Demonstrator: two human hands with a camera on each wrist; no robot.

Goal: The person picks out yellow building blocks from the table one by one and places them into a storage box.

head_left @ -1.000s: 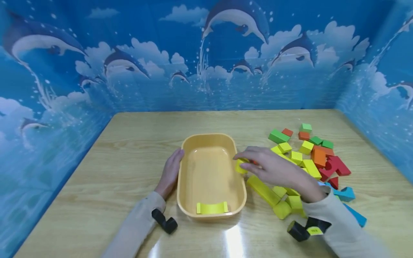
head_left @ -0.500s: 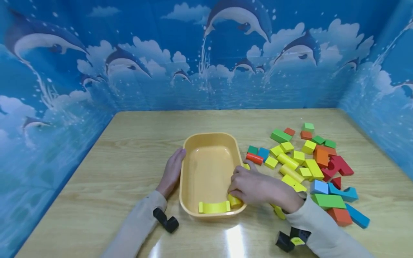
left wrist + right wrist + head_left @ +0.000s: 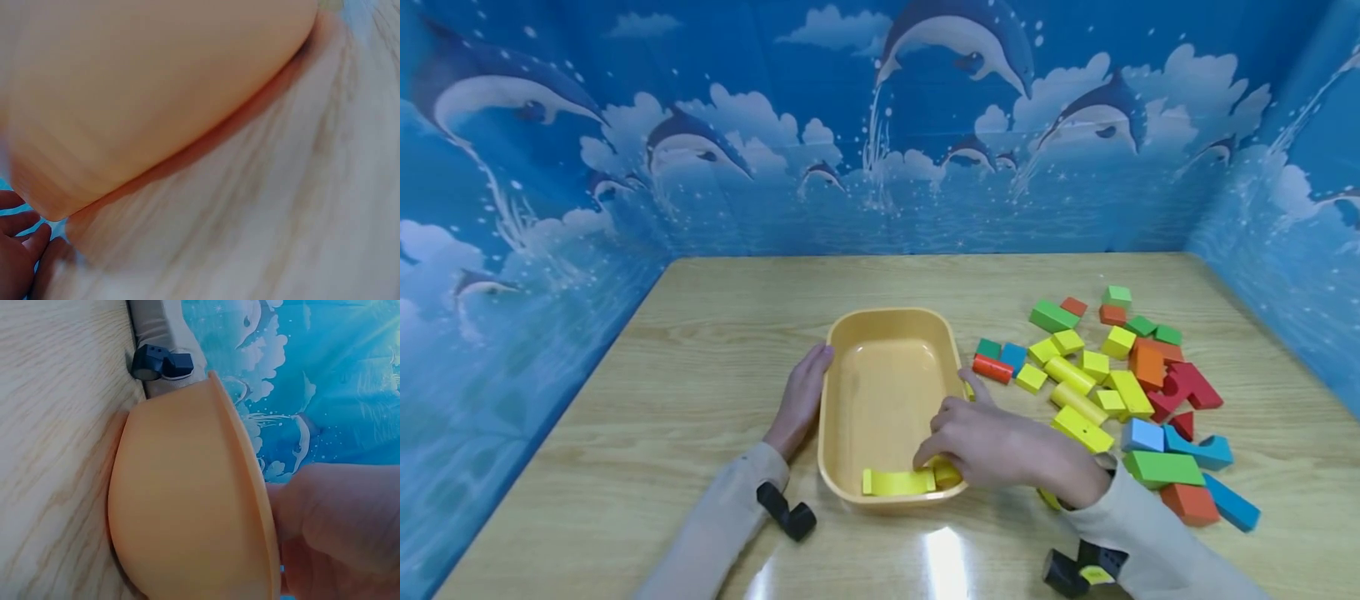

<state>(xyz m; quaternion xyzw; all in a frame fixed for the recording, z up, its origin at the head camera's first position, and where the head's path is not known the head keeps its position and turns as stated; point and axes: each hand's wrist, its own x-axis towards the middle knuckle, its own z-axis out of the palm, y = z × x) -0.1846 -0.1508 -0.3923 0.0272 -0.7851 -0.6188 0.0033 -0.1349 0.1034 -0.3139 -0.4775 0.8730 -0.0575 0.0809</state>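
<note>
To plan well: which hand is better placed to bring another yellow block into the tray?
Probably the right hand: it is nearer the loose yellow blocks, while the left hand touches the left side of the tray.

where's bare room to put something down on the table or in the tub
On the table, bare wood lies left of the left hand and between the tub and dolphin backdrop. Inside, the tub's far half is bare. Crowded: right of the tub, among the loose blocks, and in its near end, by the yellow curved block and the right hand.
</note>
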